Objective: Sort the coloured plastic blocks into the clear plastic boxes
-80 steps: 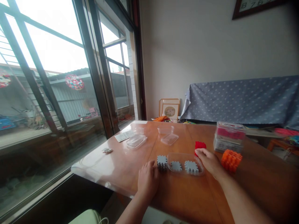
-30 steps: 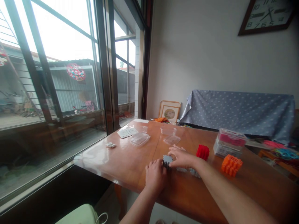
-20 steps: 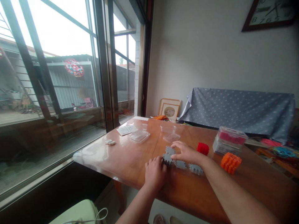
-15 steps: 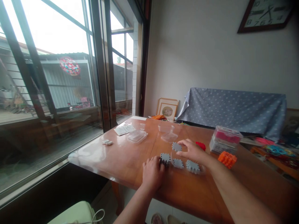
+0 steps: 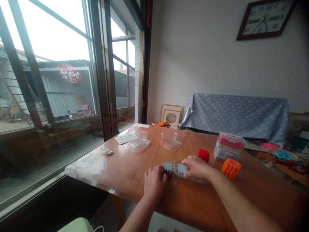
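My right hand (image 5: pixel 198 167) pinches a grey notched puzzle tile (image 5: pixel 181 169) between thumb and fingers, low over a clear plastic container lid or tray (image 5: pixel 177 163). The hand hides much of that tray, along with whatever lies on its right part. Directly left of it, a stack of notched tiles (image 5: pixel 168 167), grey on top and dark below, rests on the table. My left hand (image 5: pixel 155 181) is closed against the left side of this stack, its fingertips partly hidden behind it.
A red notched block (image 5: pixel 204 155) and an orange one (image 5: pixel 231 169) stand to the right, near stacked clear boxes (image 5: pixel 229 146). Further back on the wooden table (image 5: pixel 145 164) lie clear containers (image 5: pixel 139 144), a paper sheet (image 5: pixel 126 138) and small white pieces (image 5: pixel 107 152).
My right hand has lowered the grey tile from above the far edge of the tray down to it. My left hand stays at the stack. The view has shifted slightly.
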`<state>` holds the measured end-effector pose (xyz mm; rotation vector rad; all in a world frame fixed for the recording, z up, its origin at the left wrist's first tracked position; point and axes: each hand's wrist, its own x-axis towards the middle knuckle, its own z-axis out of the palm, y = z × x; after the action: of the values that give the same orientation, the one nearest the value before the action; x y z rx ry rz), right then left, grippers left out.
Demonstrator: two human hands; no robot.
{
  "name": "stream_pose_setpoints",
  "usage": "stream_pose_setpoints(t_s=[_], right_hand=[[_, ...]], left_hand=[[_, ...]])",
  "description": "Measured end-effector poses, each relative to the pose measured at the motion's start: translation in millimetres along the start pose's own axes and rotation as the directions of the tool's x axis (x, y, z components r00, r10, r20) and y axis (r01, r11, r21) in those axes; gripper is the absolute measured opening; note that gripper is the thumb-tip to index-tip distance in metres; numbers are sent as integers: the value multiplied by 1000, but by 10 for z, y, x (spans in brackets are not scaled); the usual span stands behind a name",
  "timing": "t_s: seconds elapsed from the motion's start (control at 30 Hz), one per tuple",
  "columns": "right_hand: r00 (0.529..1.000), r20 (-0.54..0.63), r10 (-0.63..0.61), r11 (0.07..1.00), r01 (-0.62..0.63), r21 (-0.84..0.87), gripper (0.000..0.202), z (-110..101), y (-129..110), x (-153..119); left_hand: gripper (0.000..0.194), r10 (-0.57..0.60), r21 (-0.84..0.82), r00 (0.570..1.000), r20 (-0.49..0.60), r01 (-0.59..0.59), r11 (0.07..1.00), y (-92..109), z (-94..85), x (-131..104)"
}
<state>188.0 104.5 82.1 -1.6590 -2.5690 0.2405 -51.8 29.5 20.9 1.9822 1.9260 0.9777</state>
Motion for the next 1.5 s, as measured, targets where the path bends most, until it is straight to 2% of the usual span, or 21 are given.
stream_pose_setpoints(t_s=[0.2, 0.57, 0.73, 0.87, 1.07, 1.23, 1.37, 1.5], right_hand=[[1000, -31, 5, 1000, -5, 6, 62, 49, 33, -1], [999, -27, 43, 995, -45, -94, 34, 97, -78, 64], [999, -13, 42, 998, -43, -50, 35, 104, -67, 74], [995, -86, 49, 999, -47, 22, 41, 62, -88, 72], [967, -239, -84, 991, 106, 84, 46, 5, -374, 106], [978, -125, -169, 982, 179, 68, 65, 63, -527, 199], [982, -51, -183, 981, 186, 62, 50, 146, -559, 289], [980, -80, -185, 978, 191, 85, 38, 193, -576, 321]], left_hand=[[21, -4, 17, 1000, 7, 4, 1000, 16, -13, -4], [24, -20, 17, 1000, 23, 19, 1000, 83, -64, -19], [25, -24, 16, 999, 23, 24, 1000, 80, -62, -16], [25, -22, 14, 999, 25, 21, 1000, 71, -48, -9], [31, -29, 32, 998, 49, 27, 999, 78, -61, -7], [33, -44, 46, 997, 63, 41, 998, 88, -62, -9], [31, -26, 44, 999, 40, 24, 999, 53, -23, -7], [28, -14, 38, 1000, 20, 13, 999, 38, -6, -3]])
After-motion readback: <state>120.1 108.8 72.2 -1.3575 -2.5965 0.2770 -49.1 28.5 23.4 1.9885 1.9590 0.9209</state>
